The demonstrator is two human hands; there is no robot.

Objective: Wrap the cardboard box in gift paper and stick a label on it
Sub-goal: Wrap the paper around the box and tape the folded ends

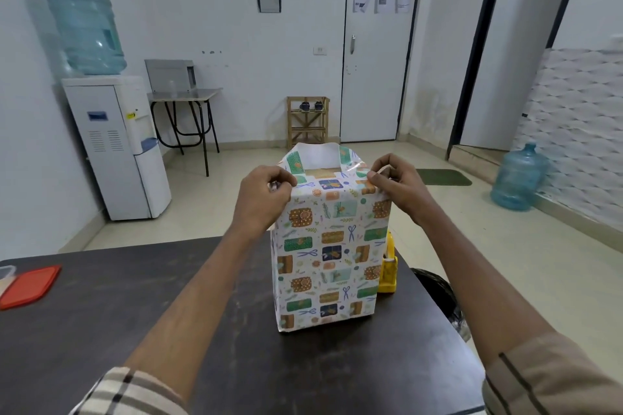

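The cardboard box stands upright on the dark table (135,313), covered in white gift paper (330,256) printed with green, orange and navy parcels. Only a brown strip of the box (320,173) shows at the top, where the paper end is unsealed and a white far flap sticks up. My left hand (266,192) pinches the paper at the top left corner. My right hand (397,185) pinches the top right corner, and a shiny strip of clear tape (354,169) lies by its fingertips.
A yellow tape dispenser (388,269) stands right behind the box on its right side. A red lid (28,285) and a clear container lie at the table's left edge. A water dispenser, a small desk, a shoe rack and a water jug stand on the floor beyond.
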